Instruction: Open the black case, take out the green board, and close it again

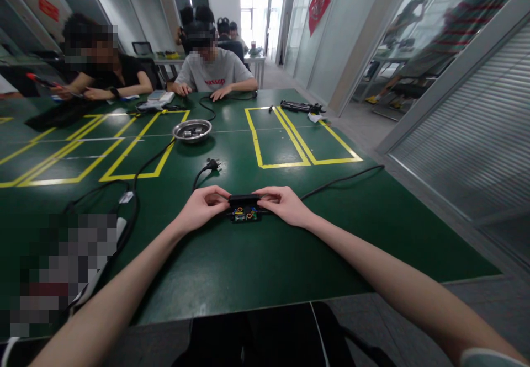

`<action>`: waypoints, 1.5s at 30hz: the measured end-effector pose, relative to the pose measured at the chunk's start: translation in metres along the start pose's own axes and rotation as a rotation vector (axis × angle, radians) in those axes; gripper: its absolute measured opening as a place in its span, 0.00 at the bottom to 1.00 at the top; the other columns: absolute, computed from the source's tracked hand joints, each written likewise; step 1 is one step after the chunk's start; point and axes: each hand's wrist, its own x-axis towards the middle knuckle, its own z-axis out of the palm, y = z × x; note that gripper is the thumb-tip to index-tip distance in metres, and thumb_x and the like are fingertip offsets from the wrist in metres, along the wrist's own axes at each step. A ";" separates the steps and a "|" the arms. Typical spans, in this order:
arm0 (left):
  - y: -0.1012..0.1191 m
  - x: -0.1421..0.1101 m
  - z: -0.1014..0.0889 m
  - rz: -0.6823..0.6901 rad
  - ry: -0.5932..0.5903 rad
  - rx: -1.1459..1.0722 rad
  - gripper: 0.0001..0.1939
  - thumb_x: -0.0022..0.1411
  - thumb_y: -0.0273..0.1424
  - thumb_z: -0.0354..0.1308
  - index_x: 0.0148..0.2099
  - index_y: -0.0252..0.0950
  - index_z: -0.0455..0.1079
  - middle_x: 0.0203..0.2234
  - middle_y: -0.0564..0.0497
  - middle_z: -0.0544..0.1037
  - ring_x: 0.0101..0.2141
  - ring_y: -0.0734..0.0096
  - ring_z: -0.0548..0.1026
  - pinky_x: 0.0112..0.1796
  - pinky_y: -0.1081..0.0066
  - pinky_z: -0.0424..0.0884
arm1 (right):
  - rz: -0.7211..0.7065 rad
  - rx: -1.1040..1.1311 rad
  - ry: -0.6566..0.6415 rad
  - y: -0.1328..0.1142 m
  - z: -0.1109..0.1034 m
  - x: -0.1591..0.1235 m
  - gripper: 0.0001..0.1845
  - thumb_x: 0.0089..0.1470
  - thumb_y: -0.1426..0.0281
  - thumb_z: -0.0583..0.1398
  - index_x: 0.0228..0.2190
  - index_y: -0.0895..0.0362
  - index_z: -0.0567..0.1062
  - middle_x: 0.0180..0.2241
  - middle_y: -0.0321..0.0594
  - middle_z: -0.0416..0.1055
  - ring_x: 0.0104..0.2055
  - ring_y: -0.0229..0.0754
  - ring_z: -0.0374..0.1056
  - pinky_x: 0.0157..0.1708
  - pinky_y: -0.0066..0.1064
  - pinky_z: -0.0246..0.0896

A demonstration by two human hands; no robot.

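Both my hands are above the green table in front of me. My left hand (202,207) pinches the left end of a black plastic cover (244,198) between thumb and fingers. At the cover's other end, my right hand (285,204) has the same kind of pinch. Just below and in front of the cover is an open black housing with a circuit board (247,214), its coils and small parts showing. Black cords run out of the housing to both sides. Whether the cover touches the housing, I cannot tell.
A black plug (212,164) lies beyond my left hand. Farther back stands a metal bowl (192,139) with small metal parts. Yellow tape (285,164) marks rectangles on the green table (199,278). A black tripod-like object (300,107) lies at the far edge. Two people sit opposite.
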 end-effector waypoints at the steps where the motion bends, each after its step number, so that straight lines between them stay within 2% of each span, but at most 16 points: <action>1: 0.001 0.000 -0.001 0.011 -0.006 0.000 0.11 0.53 0.31 0.63 0.40 0.34 0.77 0.30 0.48 0.85 0.33 0.62 0.84 0.42 0.61 0.81 | -0.019 -0.013 -0.007 -0.001 -0.001 0.000 0.17 0.55 0.68 0.66 0.46 0.59 0.83 0.36 0.42 0.82 0.39 0.43 0.79 0.44 0.37 0.77; 4: 0.005 0.000 -0.004 0.046 -0.021 0.011 0.11 0.54 0.29 0.59 0.39 0.34 0.79 0.30 0.48 0.85 0.33 0.63 0.83 0.42 0.61 0.80 | -0.099 -0.071 -0.033 -0.005 -0.004 -0.001 0.15 0.55 0.71 0.63 0.45 0.58 0.83 0.41 0.43 0.81 0.41 0.42 0.78 0.45 0.37 0.76; 9: 0.009 -0.001 -0.004 0.061 -0.021 0.060 0.11 0.59 0.37 0.61 0.37 0.34 0.80 0.29 0.49 0.83 0.33 0.65 0.81 0.40 0.64 0.79 | -0.233 -0.202 -0.058 -0.009 -0.007 -0.003 0.20 0.54 0.80 0.56 0.43 0.57 0.83 0.41 0.42 0.80 0.42 0.41 0.76 0.44 0.36 0.73; 13: 0.007 -0.002 0.001 0.031 0.011 0.073 0.15 0.58 0.43 0.66 0.34 0.34 0.77 0.30 0.48 0.84 0.32 0.64 0.81 0.38 0.65 0.78 | -0.310 -0.249 -0.065 -0.012 -0.006 -0.004 0.16 0.59 0.78 0.57 0.40 0.56 0.84 0.39 0.43 0.80 0.42 0.43 0.76 0.44 0.37 0.72; 18: 0.004 -0.002 0.005 0.040 -0.003 0.108 0.15 0.55 0.42 0.70 0.34 0.34 0.75 0.29 0.48 0.83 0.31 0.64 0.81 0.37 0.65 0.78 | -0.393 -0.298 -0.104 -0.016 -0.004 -0.007 0.10 0.62 0.73 0.61 0.40 0.55 0.84 0.39 0.43 0.78 0.42 0.43 0.76 0.46 0.38 0.72; 21: 0.003 -0.002 0.006 0.081 -0.022 0.131 0.15 0.57 0.42 0.69 0.37 0.34 0.76 0.31 0.48 0.83 0.33 0.64 0.81 0.38 0.65 0.78 | -0.375 -0.341 -0.123 -0.015 -0.004 -0.008 0.10 0.60 0.68 0.66 0.44 0.55 0.83 0.40 0.43 0.77 0.41 0.43 0.75 0.45 0.38 0.71; 26: 0.006 -0.004 0.008 0.218 -0.085 0.367 0.15 0.62 0.43 0.64 0.43 0.37 0.80 0.32 0.50 0.81 0.33 0.65 0.78 0.36 0.68 0.74 | -0.237 -0.386 -0.133 -0.014 -0.003 -0.009 0.25 0.57 0.66 0.70 0.55 0.54 0.78 0.48 0.46 0.78 0.49 0.47 0.74 0.52 0.43 0.70; 29: 0.008 -0.006 0.012 0.283 -0.098 0.569 0.17 0.66 0.46 0.61 0.44 0.38 0.79 0.34 0.49 0.78 0.34 0.64 0.76 0.34 0.68 0.71 | -0.198 -0.445 -0.150 -0.020 -0.003 -0.010 0.18 0.57 0.66 0.70 0.49 0.55 0.81 0.47 0.46 0.79 0.50 0.49 0.73 0.53 0.45 0.69; 32: 0.009 -0.006 0.016 0.313 -0.100 0.747 0.20 0.64 0.51 0.61 0.39 0.38 0.75 0.32 0.49 0.77 0.33 0.62 0.75 0.33 0.68 0.68 | -0.250 -0.456 -0.150 -0.025 -0.001 -0.012 0.15 0.55 0.69 0.71 0.45 0.55 0.80 0.45 0.45 0.78 0.48 0.49 0.73 0.51 0.44 0.69; 35: 0.008 -0.005 0.018 0.313 -0.123 0.867 0.22 0.64 0.53 0.62 0.34 0.38 0.71 0.28 0.50 0.75 0.30 0.63 0.73 0.30 0.69 0.63 | -0.343 -0.451 -0.132 -0.027 0.001 -0.013 0.19 0.52 0.73 0.71 0.46 0.56 0.78 0.45 0.44 0.77 0.50 0.49 0.71 0.52 0.43 0.68; 38: 0.005 -0.004 0.018 0.335 -0.143 0.884 0.24 0.64 0.54 0.61 0.31 0.39 0.66 0.25 0.53 0.73 0.26 0.67 0.71 0.28 0.71 0.59 | -0.349 -0.488 -0.097 -0.026 0.004 -0.015 0.28 0.49 0.75 0.72 0.52 0.55 0.74 0.47 0.44 0.75 0.49 0.48 0.70 0.51 0.42 0.68; 40: 0.002 -0.004 0.018 0.412 -0.125 0.894 0.25 0.65 0.55 0.61 0.31 0.38 0.65 0.25 0.54 0.72 0.26 0.68 0.69 0.27 0.71 0.58 | -0.310 -0.552 -0.086 -0.025 0.007 -0.015 0.25 0.48 0.74 0.72 0.48 0.56 0.76 0.44 0.43 0.75 0.46 0.48 0.70 0.48 0.41 0.68; 43: -0.001 -0.005 0.020 0.581 -0.078 0.957 0.25 0.67 0.54 0.60 0.31 0.38 0.65 0.26 0.53 0.71 0.28 0.67 0.69 0.29 0.71 0.59 | -0.267 -0.628 -0.077 -0.023 0.010 -0.016 0.14 0.48 0.74 0.73 0.36 0.57 0.76 0.36 0.40 0.74 0.40 0.46 0.69 0.41 0.36 0.65; 45: -0.001 -0.005 0.022 0.663 -0.036 1.000 0.25 0.69 0.54 0.58 0.31 0.38 0.66 0.27 0.52 0.72 0.29 0.66 0.70 0.30 0.70 0.61 | -0.283 -0.642 -0.045 -0.024 0.012 -0.017 0.14 0.48 0.75 0.73 0.34 0.56 0.75 0.33 0.38 0.73 0.37 0.44 0.68 0.38 0.34 0.62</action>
